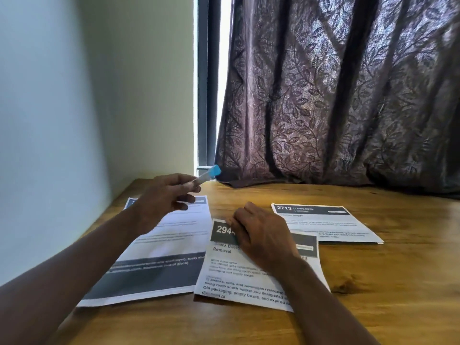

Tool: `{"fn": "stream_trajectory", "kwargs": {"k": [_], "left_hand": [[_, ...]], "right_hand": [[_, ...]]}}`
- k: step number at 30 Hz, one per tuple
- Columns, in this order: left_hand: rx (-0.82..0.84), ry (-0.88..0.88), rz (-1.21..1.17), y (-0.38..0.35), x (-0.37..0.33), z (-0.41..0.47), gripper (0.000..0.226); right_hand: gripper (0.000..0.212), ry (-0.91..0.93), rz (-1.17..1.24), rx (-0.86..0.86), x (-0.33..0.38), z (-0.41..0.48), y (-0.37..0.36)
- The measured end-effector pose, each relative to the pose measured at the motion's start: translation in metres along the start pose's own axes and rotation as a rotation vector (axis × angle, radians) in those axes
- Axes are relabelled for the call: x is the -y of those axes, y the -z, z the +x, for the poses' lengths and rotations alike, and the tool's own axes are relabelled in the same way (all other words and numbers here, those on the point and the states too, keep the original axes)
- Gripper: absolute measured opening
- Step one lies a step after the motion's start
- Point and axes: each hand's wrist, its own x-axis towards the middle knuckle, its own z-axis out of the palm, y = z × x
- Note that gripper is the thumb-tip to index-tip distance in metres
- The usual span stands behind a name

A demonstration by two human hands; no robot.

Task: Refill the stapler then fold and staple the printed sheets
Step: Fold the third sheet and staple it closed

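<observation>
My left hand [165, 195] is raised above the left printed sheet [159, 257] and grips a small blue stapler [210, 173], whose blue end sticks out toward the curtain. My right hand [261, 235] rests on the top of the middle folded sheet [249, 282], covering part of its dark header that starts "294". Its fingertips curl at the header's left part. A third folded sheet [323, 224] headed "2713" lies farther right. All three sheets lie flat on the wooden table [385, 282].
A pale wall runs along the table's left side. A dark leaf-patterned curtain [336, 95] hangs behind and drapes onto the table's back edge. Bare wood shows at the right and front of the table.
</observation>
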Motion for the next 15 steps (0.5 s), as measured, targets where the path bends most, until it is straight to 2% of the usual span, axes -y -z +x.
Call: {"fn": "stream_trajectory", "kwargs": {"k": [1, 2, 3, 5, 7, 11, 15], "left_hand": [[0.039, 0.07, -0.219, 0.002, 0.001, -0.01, 0.025], [0.076, 0.104, -0.336, 0.004, 0.004, -0.017, 0.03], [0.128, 0.112, -0.337, 0.004, 0.007, -0.023, 0.032], [0.236, 0.085, -0.115, -0.003, 0.014, -0.031, 0.033], [0.267, 0.068, 0.023, -0.01, 0.021, -0.033, 0.027], [0.225, 0.092, -0.045, -0.007, 0.02, -0.03, 0.028], [0.167, 0.149, -0.129, -0.001, 0.022, -0.026, 0.014]], "right_hand": [[0.029, 0.0, -0.005, 0.013, 0.0, 0.001, 0.0], [0.027, -0.001, -0.005, 0.015, 0.0, 0.001, 0.0], [0.027, -0.004, -0.002, 0.008, 0.001, 0.0, -0.001], [0.029, -0.018, 0.007, 0.01, 0.001, -0.001, -0.001], [0.031, -0.028, 0.013, 0.027, 0.001, -0.001, -0.002], [0.032, -0.039, -0.008, 0.043, 0.0, 0.002, -0.004], [0.033, -0.044, 0.006, 0.036, 0.002, -0.001, -0.004]]}}
